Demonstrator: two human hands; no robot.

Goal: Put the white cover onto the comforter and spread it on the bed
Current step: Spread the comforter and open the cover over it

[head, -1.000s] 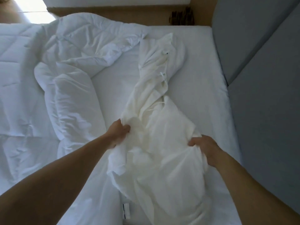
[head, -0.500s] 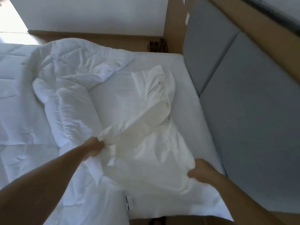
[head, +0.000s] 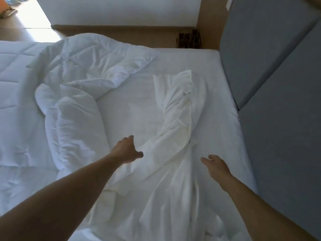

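Starting at the upper left of the frame, a sunlit floor meets a white wall with a wooden base strip. Below them the quilted comforter lies bunched across the left half of the bed, which has a smooth white sheet bare at centre. The left hand reaches in from the lower left, fingers spread and holding nothing, its thumb at the left edge of the white cover; contact cannot be told. The cover lies between the two hands. Its long axis runs from the bottom centre up toward the upper right: wide and rumpled below, twisted into a rope above, the narrow end pointing up the frame. The right hand hovers just right of it, fingers loose and empty. Grey padded panels fill the right edge.
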